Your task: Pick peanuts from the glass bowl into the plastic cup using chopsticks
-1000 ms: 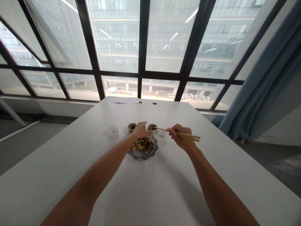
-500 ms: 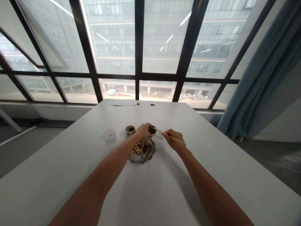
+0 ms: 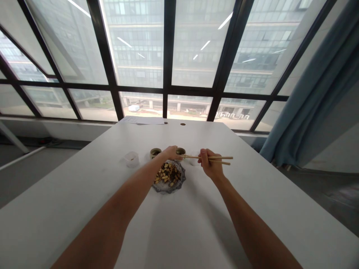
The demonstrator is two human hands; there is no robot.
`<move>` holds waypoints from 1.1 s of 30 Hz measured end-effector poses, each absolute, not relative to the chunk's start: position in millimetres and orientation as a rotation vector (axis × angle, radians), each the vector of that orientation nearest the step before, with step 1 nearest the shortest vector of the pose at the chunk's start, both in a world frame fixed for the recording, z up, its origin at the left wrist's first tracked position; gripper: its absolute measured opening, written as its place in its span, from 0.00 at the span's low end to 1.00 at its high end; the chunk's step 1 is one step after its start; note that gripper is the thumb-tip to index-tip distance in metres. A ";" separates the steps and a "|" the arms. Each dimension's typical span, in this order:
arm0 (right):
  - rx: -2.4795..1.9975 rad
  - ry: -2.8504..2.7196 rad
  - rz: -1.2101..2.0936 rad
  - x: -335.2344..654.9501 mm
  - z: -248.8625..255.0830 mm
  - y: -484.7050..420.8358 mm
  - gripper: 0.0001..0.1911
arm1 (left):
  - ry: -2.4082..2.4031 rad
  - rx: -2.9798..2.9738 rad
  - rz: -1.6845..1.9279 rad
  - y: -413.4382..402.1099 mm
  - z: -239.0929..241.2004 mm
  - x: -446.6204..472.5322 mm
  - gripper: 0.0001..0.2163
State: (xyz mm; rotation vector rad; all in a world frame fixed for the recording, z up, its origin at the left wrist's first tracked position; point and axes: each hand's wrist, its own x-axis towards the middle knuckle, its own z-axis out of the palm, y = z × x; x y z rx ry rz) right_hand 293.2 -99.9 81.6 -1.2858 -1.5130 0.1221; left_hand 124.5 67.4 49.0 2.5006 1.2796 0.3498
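Observation:
My left hand point(image 3: 171, 152) is closed on the side of a small cup point(image 3: 181, 151), behind the far edge of a glass dish. In my right hand point(image 3: 210, 162) is a pair of wooden chopsticks point(image 3: 221, 160), held nearly level, their thin ends across the front of that cup. The scalloped glass dish point(image 3: 168, 189) holds peanuts point(image 3: 166, 175) mixed with small dark bits. A second, similar cup point(image 3: 155, 152) stands just left of my left hand, with something dark inside.
A translucent plastic container point(image 3: 131, 160) sits to the left on the white table point(image 3: 106, 201). Another clear container point(image 3: 194, 160) is partly hidden behind the chopsticks. Papers point(image 3: 143, 120) lie at the far edge, below the windows. A blue curtain point(image 3: 294, 112) hangs at right.
The cup in my left hand has turned from tilted towards me to more upright. My right hand has shifted slightly right, and the chopsticks have swung from slanting into the cup to nearly level.

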 end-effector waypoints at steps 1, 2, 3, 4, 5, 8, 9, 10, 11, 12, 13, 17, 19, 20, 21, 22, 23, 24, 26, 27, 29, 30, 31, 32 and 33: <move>-1.262 -1.509 0.153 290.2 83.8 -101.9 0.27 | 1.271 2.518 0.377 67.5 50.9 120.6 0.29; -1.241 -1.502 0.188 286.8 85.1 -103.2 0.27 | 1.270 2.530 0.413 66.8 52.7 115.0 0.30; -1.226 -1.493 0.230 282.9 85.5 -103.8 0.28 | 1.271 2.539 0.462 65.0 54.3 107.6 0.30; -1.221 -1.479 0.273 279.0 85.3 -103.8 0.29 | 1.273 2.547 0.530 62.0 55.5 98.6 0.29; -1.227 -1.456 0.310 275.0 84.3 -103.1 0.29 | 1.267 2.554 0.613 57.7 56.0 88.3 0.27; -1.286 -1.388 0.359 265.7 77.7 -98.7 0.30 | 1.221 2.557 0.961 38.1 52.5 53.4 0.21; -1.305 -1.379 0.365 263.7 74.6 -96.8 0.30 | 1.219 2.538 1.074 30.2 49.7 41.6 0.19; -1.317 -1.378 0.373 262.2 71.2 -95.1 0.30 | 1.219 2.522 1.160 22.1 46.4 30.2 0.17; -1.322 -1.387 0.388 261.1 67.7 -93.5 0.30 | 1.202 2.524 1.222 14.4 42.8 19.2 0.16; -1.320 -1.403 0.410 260.3 64.5 -92.2 0.30 | 1.183 2.540 1.271 7.4 39.4 8.8 0.15; -1.314 -1.422 0.433 259.8 61.8 -91.3 0.29 | 1.169 2.569 1.308 1.5 36.3 -1.1 0.15; -1.266 -1.485 0.499 258.7 57.6 -91.9 0.28 | 1.296 2.672 1.396 -10.1 27.9 -35.0 0.14; -1.229 -1.454 0.503 259.5 58.4 -92.8 0.29 | 1.431 2.657 1.427 -9.6 23.1 -48.0 0.17; -1.215 -1.414 0.507 260.5 58.5 -92.7 0.29 | 1.501 2.631 1.449 -8.3 19.6 -53.2 0.19; -1.209 -1.358 0.517 262.0 58.1 -91.9 0.30 | 1.564 2.600 1.472 -6.5 15.3 -57.5 0.21; -1.209 -1.289 0.538 264.0 56.8 -90.5 0.30 | 1.618 2.565 1.494 -4.2 10.2 -60.9 0.24; -1.209 -1.210 0.568 266.5 54.5 -88.3 0.31 | 1.664 2.527 1.513 -1.5 4.6 -63.4 0.28; -1.205 -1.126 0.606 269.4 51.2 -85.7 0.31 | 1.704 2.484 1.529 1.4 -1.2 -65.3 0.31; -1.174 -0.956 0.707 275.7 42.1 -80.2 0.29 | 1.763 2.392 1.540 7.6 -12.3 -67.7 0.36; -1.154 -0.875 0.764 278.9 36.8 -77.9 0.28 | 1.778 2.349 1.538 10.6 -17.3 -68.5 0.37; -1.128 -0.729 0.876 284.4 26.7 -75.2 0.26 | 1.778 2.280 1.526 15.9 -25.5 -70.0 0.40; -1.125 -0.665 0.923 286.5 22.5 -75.0 0.25 | 1.767 2.252 1.516 18.1 -28.7 -70.9 0.41; -1.129 -0.607 0.960 288.0 19.0 -75.5 0.25 | 1.756 2.224 1.503 19.9 -31.4 -71.8 0.42; -1.134 -0.558 0.988 289.0 16.4 -76.4 0.24 | 1.751 2.191 1.488 21.2 -33.6 -72.7 0.42; -1.140 -0.520 1.010 289.4 14.6 -77.6 0.23 | 1.751 2.155 1.470 22.2 -35.4 -73.6 0.42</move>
